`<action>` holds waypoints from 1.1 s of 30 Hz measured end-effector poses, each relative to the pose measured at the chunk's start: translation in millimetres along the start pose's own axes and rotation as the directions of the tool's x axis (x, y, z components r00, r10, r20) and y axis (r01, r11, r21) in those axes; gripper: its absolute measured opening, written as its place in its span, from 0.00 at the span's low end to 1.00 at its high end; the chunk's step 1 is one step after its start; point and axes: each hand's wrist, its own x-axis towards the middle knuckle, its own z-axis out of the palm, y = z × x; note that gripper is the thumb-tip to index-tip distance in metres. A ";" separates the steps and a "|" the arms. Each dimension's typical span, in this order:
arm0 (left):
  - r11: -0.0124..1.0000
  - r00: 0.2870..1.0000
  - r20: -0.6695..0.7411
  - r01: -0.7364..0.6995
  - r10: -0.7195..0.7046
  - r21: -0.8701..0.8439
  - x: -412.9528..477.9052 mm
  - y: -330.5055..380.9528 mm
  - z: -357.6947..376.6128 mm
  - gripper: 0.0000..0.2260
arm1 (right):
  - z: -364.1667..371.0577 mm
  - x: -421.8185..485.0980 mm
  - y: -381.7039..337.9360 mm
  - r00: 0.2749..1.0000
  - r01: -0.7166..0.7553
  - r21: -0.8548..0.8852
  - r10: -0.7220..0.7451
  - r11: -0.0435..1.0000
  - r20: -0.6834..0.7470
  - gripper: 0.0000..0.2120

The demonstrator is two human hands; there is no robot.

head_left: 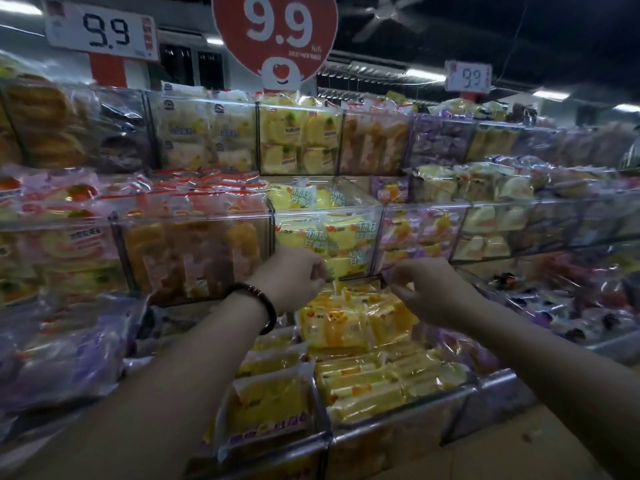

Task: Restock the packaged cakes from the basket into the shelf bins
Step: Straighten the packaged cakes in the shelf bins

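My left hand (294,277), with a dark bead bracelet on its wrist, reaches over the lower bin of yellow-orange packaged cakes (349,320). Its fingers are curled at the front of the clear middle bin of yellow packets (325,237); what they hold is hidden. My right hand (427,291) hovers to the right over the same lower bin. Its thumb and fingers pinch the edge of a small purple-wrapped packet (388,274). The basket is out of view.
Clear shelf bins stand in three tiers, filled with orange cakes (194,258), purple packets (419,233), pale yellow cakes (298,136) and others. Yellow sandwich cakes (381,386) and a yellow packet (266,407) fill the nearest bins. Red and white 9.9 price signs (273,29) hang above.
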 end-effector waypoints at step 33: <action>0.965 0.987 0.063 0.131 -0.149 0.228 56.2 -21.8 74.1 0.09 | 90.8 127.7 24.0 0.953 0.302 -0.347 -0.295 0.888 0.075 0.15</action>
